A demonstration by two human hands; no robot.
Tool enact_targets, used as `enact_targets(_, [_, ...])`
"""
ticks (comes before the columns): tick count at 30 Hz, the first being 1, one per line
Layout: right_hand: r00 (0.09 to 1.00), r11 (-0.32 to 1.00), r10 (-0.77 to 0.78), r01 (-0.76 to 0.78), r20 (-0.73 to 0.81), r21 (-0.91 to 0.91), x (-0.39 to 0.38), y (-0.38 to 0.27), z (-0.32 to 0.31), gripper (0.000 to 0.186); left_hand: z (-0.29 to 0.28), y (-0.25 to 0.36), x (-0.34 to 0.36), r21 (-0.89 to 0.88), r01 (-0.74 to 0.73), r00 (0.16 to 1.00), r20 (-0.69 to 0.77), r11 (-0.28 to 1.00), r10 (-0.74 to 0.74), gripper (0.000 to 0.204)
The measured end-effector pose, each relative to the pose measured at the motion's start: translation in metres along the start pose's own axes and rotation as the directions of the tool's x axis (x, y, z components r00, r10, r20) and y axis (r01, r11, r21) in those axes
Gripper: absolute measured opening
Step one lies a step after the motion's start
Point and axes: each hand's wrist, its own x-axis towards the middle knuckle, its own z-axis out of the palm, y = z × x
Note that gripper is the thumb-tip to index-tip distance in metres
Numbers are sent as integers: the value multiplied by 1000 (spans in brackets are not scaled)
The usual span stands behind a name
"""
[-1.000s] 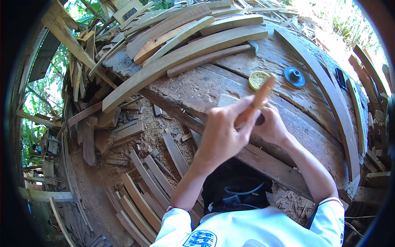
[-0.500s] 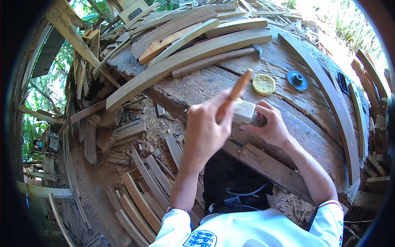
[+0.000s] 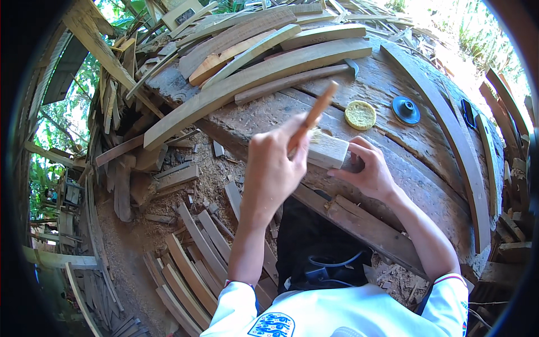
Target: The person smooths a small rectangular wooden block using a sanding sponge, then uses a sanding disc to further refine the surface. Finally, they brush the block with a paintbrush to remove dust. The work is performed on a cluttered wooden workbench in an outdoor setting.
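Left hand (image 3: pixel 272 168) clenched on a wooden handle (image 3: pixel 313 117), right hand (image 3: pixel 368 171) gripping the wood block (image 3: pixel 328 150) – mid-shaping; next stroke needs a steady block

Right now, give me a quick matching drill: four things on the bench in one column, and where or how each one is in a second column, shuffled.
Things:
1. wooden handle
2. wood block
3. yellow disc
4. blue disc

Places:
A. lying on the bench, right of the yellow one
B. gripped in the left hand, tilted up
C. steadied on the bench by the right hand
D. lying on the bench just beyond the block

Pairs: 1-B, 2-C, 3-D, 4-A
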Motion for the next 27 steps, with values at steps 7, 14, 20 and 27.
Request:
enact_targets(7, [1000, 1000, 5, -5, -4, 5, 0, 1, 2, 52, 8, 5, 3, -122, -195, 980, 19, 973, 199, 28])
enact_targets(14, [999, 997, -10, 13, -34, 80, 0, 8, 7, 51, 5, 22, 5, -153, -141, 968, 187, 978, 169, 27])
enact_targets(20, [1000, 1000, -6, 6, -4, -5, 0, 2, 3, 55, 18, -3, 23, 47, -225, 971, -70, 973, 228, 26])
enact_targets(27, [998, 998, -43, 45, -46, 49, -4, 20, 10, 48, 41, 19, 11, -261, -357, 924, 43, 897, 381, 28])
